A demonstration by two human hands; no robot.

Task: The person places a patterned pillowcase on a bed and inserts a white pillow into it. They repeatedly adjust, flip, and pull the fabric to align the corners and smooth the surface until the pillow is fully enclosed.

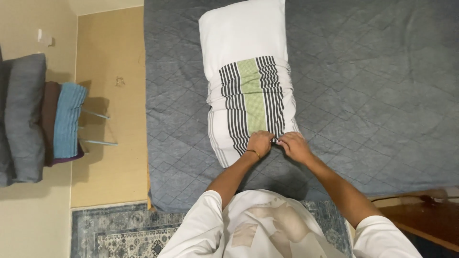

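Head view, looking down. Pillow (244, 48) lies lengthwise on grey quilt (373, 95), far end bare white, near half inside striped case (251, 105) with green band. Left hand (259, 143) and right hand (295, 147) meet at case's near edge, fingers pinched on cloth, likely to hold opening taut. Case stretches away beyond fingertips. Folded blankets (43, 119) far left of hands. Patterned rug (119, 229) below left elbow.

You have one white pillow (243, 36), one striped pillowcase (251, 107), one grey quilted bed cover (373, 95), one patterned rug (119, 231), and three folded textiles (43, 119) stacked at the wall.
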